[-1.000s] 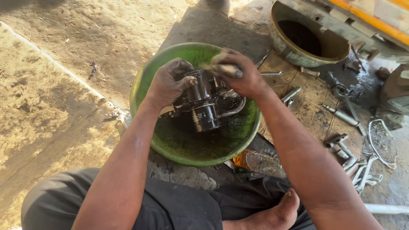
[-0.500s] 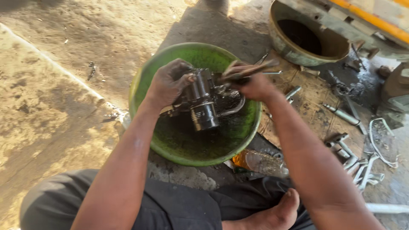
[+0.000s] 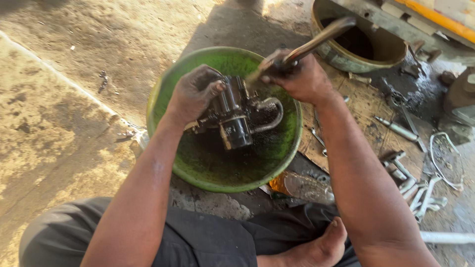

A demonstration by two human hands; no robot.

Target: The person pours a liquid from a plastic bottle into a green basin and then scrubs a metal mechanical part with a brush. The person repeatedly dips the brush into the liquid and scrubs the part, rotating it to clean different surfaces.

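Brush (image 3: 316,42) blurred, engine part (image 3: 237,116) half-hidden

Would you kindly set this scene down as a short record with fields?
Setting: person seated on a dirt floor, seen from above
Left hand: steadies a greasy metal engine part
Right hand: grips a long-handled tool, blurred
Container: green basin beneath the part, oily inside
Nearby: round metal tub, scattered wrenches, plastic bottle

Open-air repair workshop: oily ground, scattered wrenches (image 3: 420,190), grimy basin (image 3: 173,99).
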